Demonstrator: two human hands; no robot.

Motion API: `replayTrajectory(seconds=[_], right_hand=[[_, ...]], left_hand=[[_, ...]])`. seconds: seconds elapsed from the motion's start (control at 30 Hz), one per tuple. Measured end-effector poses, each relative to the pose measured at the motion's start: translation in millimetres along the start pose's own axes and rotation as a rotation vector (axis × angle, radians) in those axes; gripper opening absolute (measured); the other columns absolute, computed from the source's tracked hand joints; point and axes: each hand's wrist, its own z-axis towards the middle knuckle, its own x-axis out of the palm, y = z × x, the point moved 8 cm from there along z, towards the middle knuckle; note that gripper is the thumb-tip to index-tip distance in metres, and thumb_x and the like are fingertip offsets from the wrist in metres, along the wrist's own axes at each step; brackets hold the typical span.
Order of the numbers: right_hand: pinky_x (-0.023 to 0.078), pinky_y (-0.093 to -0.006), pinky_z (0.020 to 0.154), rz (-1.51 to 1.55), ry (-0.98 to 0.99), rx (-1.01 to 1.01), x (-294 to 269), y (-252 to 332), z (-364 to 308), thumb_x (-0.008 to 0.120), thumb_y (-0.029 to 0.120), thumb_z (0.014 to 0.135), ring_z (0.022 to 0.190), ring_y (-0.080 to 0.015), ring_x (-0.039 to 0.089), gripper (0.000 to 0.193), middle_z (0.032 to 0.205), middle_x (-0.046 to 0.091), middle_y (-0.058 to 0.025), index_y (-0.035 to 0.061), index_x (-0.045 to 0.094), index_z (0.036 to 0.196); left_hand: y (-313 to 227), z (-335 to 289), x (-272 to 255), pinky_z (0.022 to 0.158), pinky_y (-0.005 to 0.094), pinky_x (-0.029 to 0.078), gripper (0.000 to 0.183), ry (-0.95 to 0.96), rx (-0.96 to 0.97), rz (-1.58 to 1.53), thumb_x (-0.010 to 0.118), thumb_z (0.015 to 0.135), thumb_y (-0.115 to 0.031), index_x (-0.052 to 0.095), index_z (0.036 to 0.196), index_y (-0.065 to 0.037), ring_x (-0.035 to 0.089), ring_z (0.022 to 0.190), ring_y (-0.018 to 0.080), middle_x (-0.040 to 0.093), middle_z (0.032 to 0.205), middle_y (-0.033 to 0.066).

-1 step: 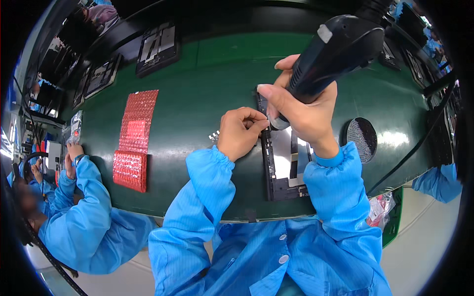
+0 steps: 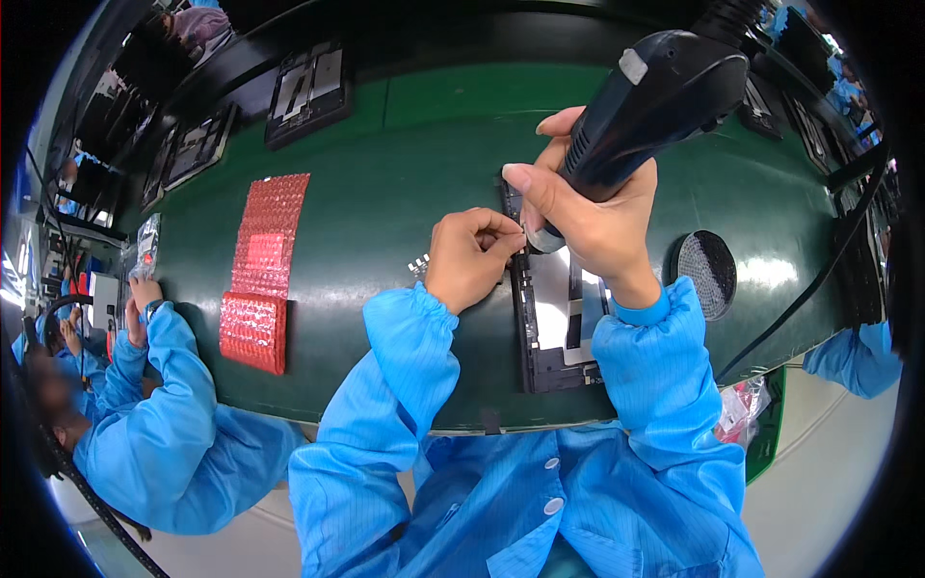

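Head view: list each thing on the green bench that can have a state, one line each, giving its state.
Power screwdriver: gripped in right hand, tip down on the frame.
Black frame: flat on the green bench, open side up.
Left hand: pinched at the frame's edge.
Red bubble wrap: lying flat, untouched.

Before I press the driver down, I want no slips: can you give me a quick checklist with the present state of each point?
1. Right hand wrapped firmly around the electric screwdriver: ok.
2. Driver tip on the frame's upper edge: cannot tell, hidden by fingers.
3. Left hand pinching at that spot on the black frame: ok.
4. Frame lying flat on the green mat: ok.
5. Small loose parts beside the left hand: ok.
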Motion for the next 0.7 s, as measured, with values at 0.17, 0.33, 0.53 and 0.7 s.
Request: replayTrajectory(seconds=[0.17,0.33,0.53,0.7], right_hand=[[0.042,-0.0223,0.046,0.033,-0.019,0.063,4.4,-15.4,1.0,0.070,-0.007,0.075,0.048,-0.0101,0.056,0.032,0.060,0.059,-0.0050,-0.0043,0.052,0.102],[0.042,-0.0222,0.046,-0.029,-0.012,0.082,4.6,-24.8,2.2,0.071,-0.005,0.075,0.048,-0.0097,0.055,0.032,0.060,0.059,-0.0045,-0.0047,0.053,0.100],[0.042,-0.0222,0.046,-0.055,0.011,0.064,11.1,-24.7,2.9,0.071,-0.004,0.075,0.048,-0.0101,0.056,0.031,0.060,0.060,-0.0052,-0.0049,0.052,0.100],[0.043,-0.0215,0.047,-0.123,0.060,0.009,16.6,-21.0,-3.3,0.072,-0.007,0.073,0.052,-0.0088,0.055,0.031,0.062,0.060,-0.0047,-0.0047,0.053,0.098]], left_hand=[[1.8,8.9,-1.0,0.046,0.0226,0.050,0.009,0.088,-0.061,-0.078,0.068,0.078,0.001,0.062,0.084,0.004,0.063,0.062,0.0107,0.065,0.072,0.0068],[8.6,12.7,1.5,0.044,0.0229,0.051,0.009,0.127,-0.145,-0.121,0.067,0.077,0.001,0.060,0.084,0.003,0.064,0.062,0.0125,0.065,0.073,0.0078],[8.3,9.2,-3.6,0.045,0.0231,0.051,0.009,0.107,-0.144,-0.115,0.067,0.077,0.000,0.061,0.083,0.002,0.064,0.062,0.0123,0.065,0.072,0.0077],[8.0,13.0,-0.6,0.045,0.0236,0.052,0.008,0.103,-0.116,-0.081,0.068,0.078,-0.002,0.060,0.080,0.001,0.064,0.061,0.0120,0.065,0.071,0.0072]])
